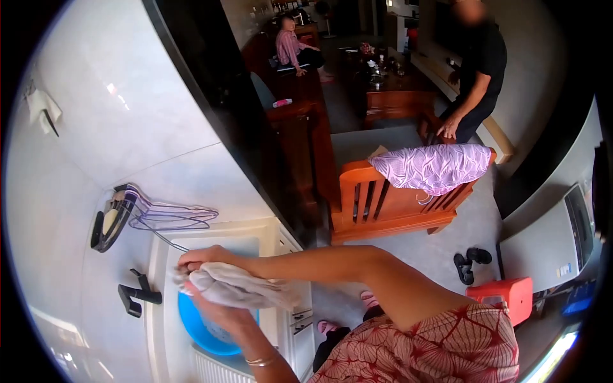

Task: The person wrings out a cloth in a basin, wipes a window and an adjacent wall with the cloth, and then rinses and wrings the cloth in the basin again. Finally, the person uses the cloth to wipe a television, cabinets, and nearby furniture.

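Both my hands are closed around a bunched white cloth (239,286), held above the sink (164,338). My right hand (209,256) grips its upper end, the fingers wrapped over it. Just below, my left hand (220,311), with a bracelet at the wrist, holds the cloth from the other side. The loose part hangs back toward my forearms. Under my hands a blue basin (195,329) sits in the sink, partly hidden by my left hand and arm; what lies in it is unclear.
A black faucet (137,297) and several wire hangers (169,214) are on the wall. Behind stands a wooden chair (383,220) draped with a purple patterned cloth (434,167). A red stool (507,297) and black slippers (469,265) are on the floor. Two other people are farther off.
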`<state>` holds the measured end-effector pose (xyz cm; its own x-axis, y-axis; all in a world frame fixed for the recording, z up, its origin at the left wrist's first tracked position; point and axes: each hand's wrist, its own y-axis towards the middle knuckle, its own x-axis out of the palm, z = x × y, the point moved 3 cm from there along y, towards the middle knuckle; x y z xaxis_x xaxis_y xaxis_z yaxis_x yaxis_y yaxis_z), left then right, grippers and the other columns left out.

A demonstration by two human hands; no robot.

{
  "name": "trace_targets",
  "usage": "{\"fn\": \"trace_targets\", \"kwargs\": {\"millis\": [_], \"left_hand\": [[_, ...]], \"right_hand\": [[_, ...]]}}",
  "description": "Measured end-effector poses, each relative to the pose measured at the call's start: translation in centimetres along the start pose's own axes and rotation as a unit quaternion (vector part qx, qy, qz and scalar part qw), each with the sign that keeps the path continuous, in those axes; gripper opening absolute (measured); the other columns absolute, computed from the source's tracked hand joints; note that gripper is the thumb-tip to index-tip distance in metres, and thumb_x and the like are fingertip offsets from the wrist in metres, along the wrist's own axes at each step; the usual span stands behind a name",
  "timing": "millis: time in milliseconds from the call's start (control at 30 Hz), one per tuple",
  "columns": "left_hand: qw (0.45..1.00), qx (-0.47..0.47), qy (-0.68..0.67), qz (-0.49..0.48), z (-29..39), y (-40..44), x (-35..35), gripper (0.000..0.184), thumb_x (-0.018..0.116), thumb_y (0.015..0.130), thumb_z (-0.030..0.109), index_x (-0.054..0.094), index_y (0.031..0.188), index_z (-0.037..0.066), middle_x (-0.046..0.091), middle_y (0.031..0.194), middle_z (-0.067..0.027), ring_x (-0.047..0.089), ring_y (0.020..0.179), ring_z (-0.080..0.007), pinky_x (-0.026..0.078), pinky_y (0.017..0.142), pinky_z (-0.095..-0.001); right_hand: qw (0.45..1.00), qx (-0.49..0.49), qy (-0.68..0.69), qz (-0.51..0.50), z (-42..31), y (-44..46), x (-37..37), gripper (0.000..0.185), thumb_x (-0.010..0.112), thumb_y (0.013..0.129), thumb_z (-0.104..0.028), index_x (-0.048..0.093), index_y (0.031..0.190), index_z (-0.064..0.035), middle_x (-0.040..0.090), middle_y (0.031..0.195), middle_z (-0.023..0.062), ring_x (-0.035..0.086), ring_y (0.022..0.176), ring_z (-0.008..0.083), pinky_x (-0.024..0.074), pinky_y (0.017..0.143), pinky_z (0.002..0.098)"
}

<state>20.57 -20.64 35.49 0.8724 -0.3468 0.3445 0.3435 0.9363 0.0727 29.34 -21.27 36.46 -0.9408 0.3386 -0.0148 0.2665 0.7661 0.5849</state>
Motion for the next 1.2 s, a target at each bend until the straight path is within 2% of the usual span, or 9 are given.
{"fn": "trace_targets", "kwargs": {"millis": [33,200,600,700,800,867,1000,1100,1200], "left_hand": [[0.975,-0.080,-0.208,0.003,-0.6,0.5,0.1,0.045,0.035,0.088,0.038,0.041,0.112,-0.001,0.045,0.111,-0.0115,0.046,0.099,-0.0225,0.039,0.084,-0.0345],[0.983,0.113,-0.126,0.068,2.3,-2.0,1.9,0.056,0.035,0.088,0.042,0.032,0.124,-0.001,0.041,0.121,-0.0167,0.042,0.109,-0.0280,0.036,0.091,-0.0416],[0.970,0.128,-0.208,-0.007,2.7,-6.6,8.2,0.046,0.028,0.089,0.039,0.042,0.118,0.006,0.051,0.109,-0.0145,0.051,0.094,-0.0302,0.043,0.080,-0.0436],[0.965,0.130,-0.226,0.011,2.5,-6.5,8.8,0.044,0.029,0.089,0.038,0.044,0.115,0.006,0.052,0.105,-0.0154,0.052,0.091,-0.0317,0.045,0.075,-0.0459],[0.963,0.131,-0.235,-0.012,2.8,-5.3,7.3,0.042,0.031,0.088,0.036,0.044,0.115,0.006,0.052,0.104,-0.0160,0.052,0.093,-0.0313,0.043,0.078,-0.0460],[0.953,0.091,-0.280,-0.071,2.6,-5.1,7.8,0.042,0.034,0.087,0.034,0.044,0.116,0.004,0.051,0.107,-0.0158,0.050,0.096,-0.0308,0.041,0.082,-0.0457],[0.962,0.063,-0.252,-0.081,1.4,-7.1,9.1,0.046,0.041,0.085,0.030,0.037,0.121,0.001,0.044,0.117,-0.0173,0.044,0.106,-0.0332,0.033,0.092,-0.0490],[0.925,-0.033,-0.309,-0.218,-2.4,-6.9,10.5,0.050,0.045,0.085,0.036,0.038,0.121,0.002,0.041,0.122,-0.0157,0.040,0.112,-0.0318,0.028,0.096,-0.0485],[0.907,-0.133,-0.306,-0.259,-7.9,-6.0,11.9,0.049,0.042,0.086,0.038,0.039,0.120,0.002,0.046,0.117,-0.0140,0.047,0.104,-0.0273,0.038,0.090,-0.0395]], "right_hand": [[0.990,0.045,0.124,-0.052,0.4,-1.2,-0.6,0.039,0.054,0.080,-0.025,0.049,0.113,-0.0053,0.057,0.098,0.0123,0.053,0.096,0.0168,0.0406,0.082,0.0268],[0.941,0.257,0.221,0.012,1.8,-10.0,-4.1,0.053,0.046,0.087,-0.032,0.029,0.128,-0.0016,0.036,0.128,0.0104,0.033,0.118,0.0173,0.0280,0.097,0.0274],[0.767,0.349,0.535,-0.061,3.5,-15.5,-3.3,0.056,0.032,0.087,-0.050,0.034,0.124,-0.0080,0.047,0.108,0.0068,0.046,0.097,0.0147,0.0391,0.082,0.0321],[0.924,0.294,0.220,-0.105,1.8,-16.2,-5.1,0.041,0.033,0.091,-0.032,0.041,0.118,-0.0016,0.054,0.096,0.0037,0.050,0.086,0.0094,0.0416,0.074,0.0243],[0.854,0.347,0.363,-0.134,5.3,-19.6,-5.0,0.034,0.040,0.089,-0.029,0.050,0.107,-0.0012,0.056,0.089,0.0040,0.053,0.079,0.0113,0.0432,0.068,0.0264],[0.942,0.241,-0.088,-0.217,4.7,-18.8,-6.7,0.028,0.049,0.084,-0.031,0.057,0.083,-0.0040,0.057,0.094,0.0115,0.055,0.082,0.0167,0.0435,0.066,0.0297],[0.912,0.191,-0.360,-0.046,4.0,-14.6,-11.5,0.030,0.046,0.082,-0.035,0.057,0.096,-0.0110,0.048,0.108,0.0151,0.053,0.087,0.0253,0.0434,0.072,0.0417],[0.864,0.304,0.390,0.100,5.8,-12.6,-11.8,0.049,0.039,0.082,-0.053,0.053,0.101,-0.0094,0.052,0.106,0.0123,0.054,0.093,0.0230,0.0463,0.078,0.0353],[0.816,0.268,0.504,0.093,6.1,-12.9,-11.9,0.048,0.039,0.082,-0.052,0.054,0.101,-0.0096,0.053,0.104,0.0118,0.054,0.092,0.0220,0.0465,0.077,0.0341]]}}
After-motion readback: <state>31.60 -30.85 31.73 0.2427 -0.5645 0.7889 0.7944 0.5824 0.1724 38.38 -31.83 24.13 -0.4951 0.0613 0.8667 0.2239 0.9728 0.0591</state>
